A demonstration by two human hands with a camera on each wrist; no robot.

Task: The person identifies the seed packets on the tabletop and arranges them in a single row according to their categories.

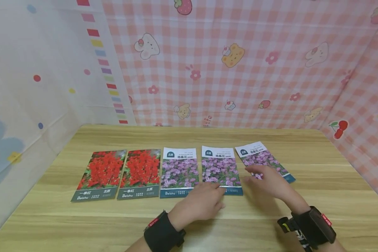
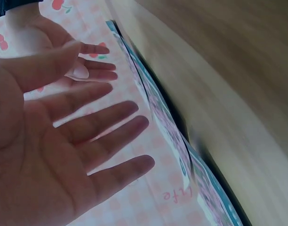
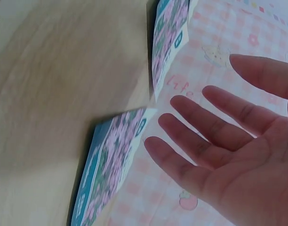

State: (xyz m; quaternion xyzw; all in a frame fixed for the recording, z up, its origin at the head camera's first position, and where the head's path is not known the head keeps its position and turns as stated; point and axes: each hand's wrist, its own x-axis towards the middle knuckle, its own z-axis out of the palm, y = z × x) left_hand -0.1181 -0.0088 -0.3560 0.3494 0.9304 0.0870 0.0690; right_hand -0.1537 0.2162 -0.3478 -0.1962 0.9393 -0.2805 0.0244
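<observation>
Five flower seed packets lie in a row. On the left are two red-flowered packets (image 1: 104,169). To their right come a first purple-flowered packet (image 1: 179,171), a second purple-flowered packet (image 1: 220,168) and a slanted purple-flowered packet (image 1: 263,159). My left hand (image 1: 201,201) hovers by the lower edges of the first two purple ones, its fingers spread in the left wrist view and nothing held. Over the near-left part of the slanted packet is my right hand (image 1: 267,183). Its fingers are loosely extended beside that packet (image 3: 113,160) in the right wrist view; contact cannot be told.
The packets lie on a wood-grain table (image 1: 113,224). Behind it hangs a pink checked cloth (image 1: 208,84) with cartoon prints, and a white cloth (image 1: 50,105) hangs on the left. Each wrist wears a black strap (image 1: 163,231).
</observation>
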